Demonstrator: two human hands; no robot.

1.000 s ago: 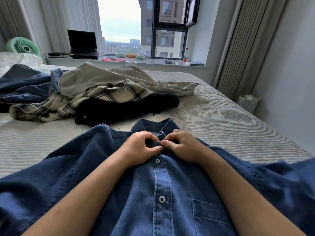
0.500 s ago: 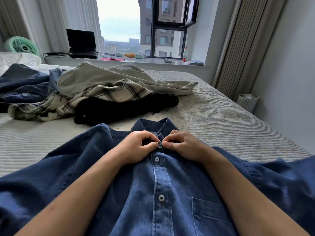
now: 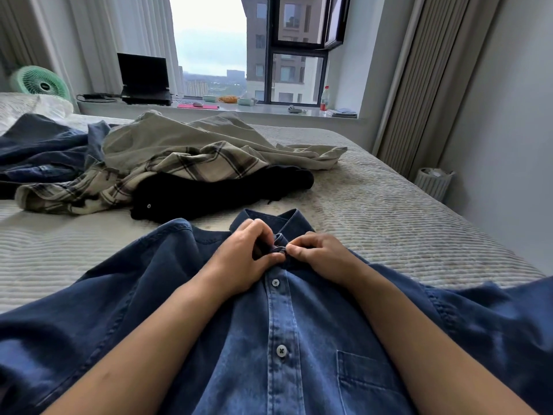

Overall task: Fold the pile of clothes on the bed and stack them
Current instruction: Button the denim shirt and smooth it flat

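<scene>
Denim shirt [image 3: 278, 333] lies flat on the near bed [image 3: 389, 223]; left hand [image 3: 242, 265] and right hand [image 3: 323, 257] each pinch its collar placket, likely buttoning it for folding; unfolded pile [image 3: 179, 166] waits far left

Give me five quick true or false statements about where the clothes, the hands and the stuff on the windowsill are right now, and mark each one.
1. Both hands pinch the denim shirt at its collar. True: the left hand and the right hand meet there.
2. The shirt's chest pocket lies under the left forearm. False: it sits beside the right forearm.
3. The black garment lies between the denim shirt and the plaid shirt. True.
4. The laptop on the sill is shut. False: its screen stands open.
5. A neat stack of folded clothes sits on the bed. False: the clothes beyond the shirt lie in a loose heap.
</scene>
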